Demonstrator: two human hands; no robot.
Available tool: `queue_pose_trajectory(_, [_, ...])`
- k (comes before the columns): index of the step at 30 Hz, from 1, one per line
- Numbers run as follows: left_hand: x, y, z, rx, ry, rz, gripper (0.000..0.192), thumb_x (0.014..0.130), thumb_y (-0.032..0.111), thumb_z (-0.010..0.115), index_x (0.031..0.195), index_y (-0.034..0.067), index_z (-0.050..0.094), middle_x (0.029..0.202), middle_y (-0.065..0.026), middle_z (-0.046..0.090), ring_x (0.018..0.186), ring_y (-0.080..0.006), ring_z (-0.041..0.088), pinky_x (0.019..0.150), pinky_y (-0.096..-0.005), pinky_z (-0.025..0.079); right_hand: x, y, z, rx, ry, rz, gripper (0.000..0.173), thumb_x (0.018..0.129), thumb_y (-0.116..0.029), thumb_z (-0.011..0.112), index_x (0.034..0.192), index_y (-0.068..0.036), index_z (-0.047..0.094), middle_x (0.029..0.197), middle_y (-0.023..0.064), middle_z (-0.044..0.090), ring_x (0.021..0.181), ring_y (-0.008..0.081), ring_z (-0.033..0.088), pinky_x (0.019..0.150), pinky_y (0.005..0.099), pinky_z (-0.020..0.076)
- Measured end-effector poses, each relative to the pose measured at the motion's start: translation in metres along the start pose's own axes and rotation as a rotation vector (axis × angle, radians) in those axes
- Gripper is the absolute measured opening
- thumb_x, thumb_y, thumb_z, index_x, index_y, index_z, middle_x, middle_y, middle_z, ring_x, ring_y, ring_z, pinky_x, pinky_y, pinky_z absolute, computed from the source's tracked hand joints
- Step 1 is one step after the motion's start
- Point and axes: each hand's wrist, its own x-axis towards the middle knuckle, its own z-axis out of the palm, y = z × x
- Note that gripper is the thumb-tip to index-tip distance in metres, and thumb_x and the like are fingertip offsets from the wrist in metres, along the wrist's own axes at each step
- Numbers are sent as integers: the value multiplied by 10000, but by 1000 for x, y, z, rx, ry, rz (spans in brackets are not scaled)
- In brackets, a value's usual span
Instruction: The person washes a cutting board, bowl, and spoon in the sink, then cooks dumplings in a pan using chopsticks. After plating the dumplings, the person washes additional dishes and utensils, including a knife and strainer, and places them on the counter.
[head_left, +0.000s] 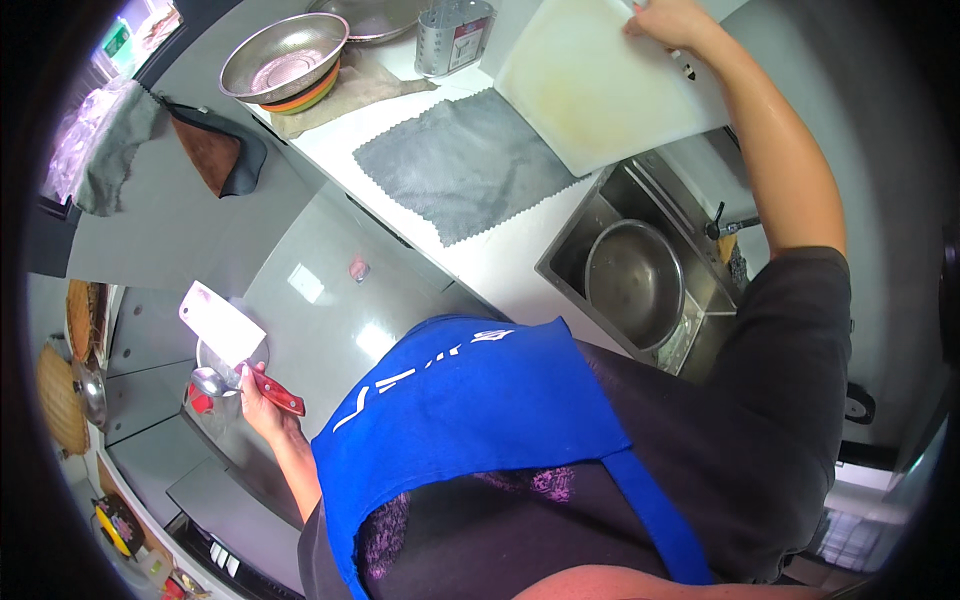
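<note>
My left hand (264, 411) is at the left, away from the counter, holding a cleaver (225, 324) by its red riveted handle. A metal spoon (210, 382) is in the same hand, its bowl pointing left. Behind the blade shows part of a round, pale dish (259, 354), mostly hidden; whether my hand holds it too, I cannot tell. At the top right my right hand (671, 26) grips the upper edge of a white, stained cutting board (600, 90). The board stands tilted at the back of the counter, its lower corner near a grey scalloped cloth (472, 165).
A sink (574, 247) with a large metal basin (637, 277) and a faucet (739, 225) lies right of the cloth. Farther left on the counter (517, 277) are a steel strainer (289, 60) on stacked colored bowls and a perforated utensil holder (454, 37). An open-looking drawer (225, 495) is lower left.
</note>
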Motion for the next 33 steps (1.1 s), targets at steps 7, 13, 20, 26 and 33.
queue_pose_trajectory(7, [-18,2,-3,27,68,-26,250,863,218,612,1029,37,569,880,-42,612,758,-79,543,646,-214,416,49,7,31,-101,432,-225,366,829,-315,555,865,45,613,821,218,635,809,370,609,755,416,483])
queue_pose_trajectory(13, [-21,-2,-11,31,116,-40,244,863,259,612,990,54,578,867,-29,625,670,-49,507,565,-193,382,39,22,51,-467,754,-296,216,719,-249,677,824,-84,587,895,58,559,899,216,549,710,395,428])
queue_pose_trajectory(20, [-25,6,4,28,79,-26,283,846,278,629,986,37,579,852,-45,615,654,-71,508,561,-208,392,27,5,53,-368,684,-131,365,731,-302,678,1010,-100,558,1045,67,509,993,243,482,782,392,378])
queue_pose_trajectory(26, [-26,20,50,-31,-233,-212,317,858,269,615,1037,11,571,896,-60,618,658,-101,543,583,-247,462,-49,-105,57,300,608,-460,305,770,-274,642,947,-29,601,971,137,588,917,299,536,803,449,380])
queue_pose_trajectory(33, [-37,14,134,-125,-511,-223,241,875,218,592,1041,43,607,961,-37,645,568,-34,478,487,-187,343,-162,-266,98,1032,-231,-722,401,755,-297,695,996,7,594,864,152,635,721,255,615,640,334,485])
